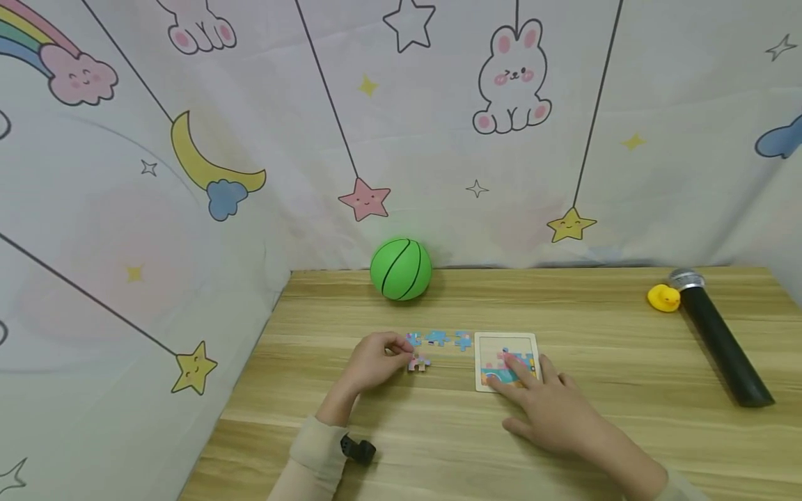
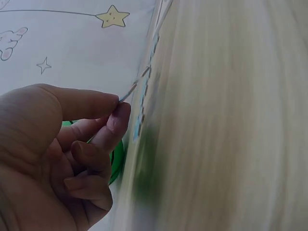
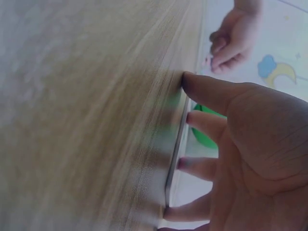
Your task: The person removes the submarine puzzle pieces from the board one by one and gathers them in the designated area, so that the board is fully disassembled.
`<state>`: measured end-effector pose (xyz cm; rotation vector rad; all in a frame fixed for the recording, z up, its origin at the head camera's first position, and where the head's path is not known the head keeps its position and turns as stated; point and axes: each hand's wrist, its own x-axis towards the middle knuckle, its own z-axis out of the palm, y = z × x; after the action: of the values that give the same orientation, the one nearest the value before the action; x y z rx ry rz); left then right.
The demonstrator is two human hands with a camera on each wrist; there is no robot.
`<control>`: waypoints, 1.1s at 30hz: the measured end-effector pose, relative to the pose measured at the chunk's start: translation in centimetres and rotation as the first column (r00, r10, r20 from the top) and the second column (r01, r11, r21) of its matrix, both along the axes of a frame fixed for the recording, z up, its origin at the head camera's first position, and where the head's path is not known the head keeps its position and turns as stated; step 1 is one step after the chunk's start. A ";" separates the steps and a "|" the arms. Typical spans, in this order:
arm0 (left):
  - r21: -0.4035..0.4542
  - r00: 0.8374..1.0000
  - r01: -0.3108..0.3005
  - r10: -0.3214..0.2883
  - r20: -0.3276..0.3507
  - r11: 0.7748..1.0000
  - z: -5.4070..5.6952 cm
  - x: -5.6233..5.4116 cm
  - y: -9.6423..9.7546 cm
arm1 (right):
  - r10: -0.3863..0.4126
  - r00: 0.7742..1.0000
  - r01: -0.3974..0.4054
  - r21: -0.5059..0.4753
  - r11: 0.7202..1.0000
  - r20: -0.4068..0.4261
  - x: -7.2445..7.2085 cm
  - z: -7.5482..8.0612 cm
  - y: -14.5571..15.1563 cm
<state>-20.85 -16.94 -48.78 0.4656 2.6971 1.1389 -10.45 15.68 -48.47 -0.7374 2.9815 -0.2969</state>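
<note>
My left hand [image 1: 376,360] pinches a pink jigsaw piece [image 1: 420,364] between thumb and index finger. In the left wrist view that piece [image 2: 128,92] appears tilted and edge-on above the table, its other fingers loosely curled. Just behind it lie a blue jigsaw piece [image 1: 438,337] and another blue piece [image 1: 463,340], with one more partly by the fingertips. My right hand [image 1: 554,412] rests with spread fingers on the puzzle tray [image 1: 478,362]. Pink, blue and orange pieces fill the tray's lower part; the fingers hide some of them.
A green ball [image 1: 401,270] sits at the table's back edge, against the printed cloth. Toward the right, a yellow rubber duck [image 1: 663,298] touches or nearly touches a black microphone [image 1: 720,341]. Bare wooden tabletop [image 1: 438,445] extends in front of the hands.
</note>
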 end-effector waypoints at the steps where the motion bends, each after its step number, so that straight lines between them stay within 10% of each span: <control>1: -0.006 1.000 -0.007 0.007 0.004 1.000 -0.1 0.0 -0.2 | 0.000 1.000 0.000 -0.001 1.000 0.003 0.0 0.0 0.0; 17: -0.042 0.997 -0.071 0.070 -0.017 0.997 -0.1 -0.1 -0.7 | -0.001 1.000 0.001 0.003 1.000 -0.003 0.0 0.0 -0.1; 33: -0.021 0.993 0.076 -0.078 -0.084 0.997 1.2 0.1 4.7 | -0.053 0.999 0.053 -0.007 0.999 -0.008 0.6 -0.2 0.6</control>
<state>-20.77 -12.19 -47.63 0.6230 2.7322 1.0975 -9.85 16.24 -48.70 -0.6622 3.0126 -0.3070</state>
